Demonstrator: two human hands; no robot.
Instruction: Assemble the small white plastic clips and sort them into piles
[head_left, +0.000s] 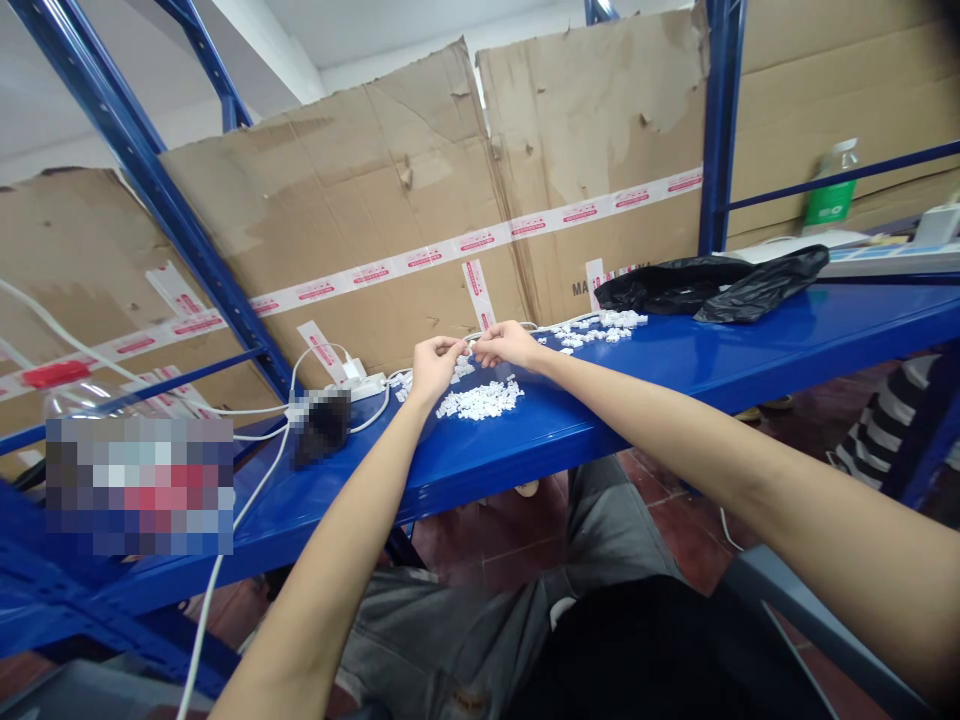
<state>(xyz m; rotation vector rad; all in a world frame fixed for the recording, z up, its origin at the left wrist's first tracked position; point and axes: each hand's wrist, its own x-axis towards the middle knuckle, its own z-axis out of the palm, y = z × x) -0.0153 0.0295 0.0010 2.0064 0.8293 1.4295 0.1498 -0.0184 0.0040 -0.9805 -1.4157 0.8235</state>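
Observation:
My left hand [435,367] and my right hand [507,345] meet above the blue shelf top, fingertips pinched close together. Between them shows a small white piece [471,346], too small to make out in detail. Just below the hands lies a heap of small white plastic pieces [481,400]. A few more white pieces [463,369] are partly hidden behind my left hand. Beyond my right forearm, a second scatter of white pieces [604,327] spreads near the cardboard.
A white power strip [367,387] with plugged-in chargers and cables sits left of the hands. On the right, a black plastic bag [720,283] lies on the shelf [675,385]. Cardboard sheets [375,210] stand behind. A green-labelled bottle [830,190] stands at far right.

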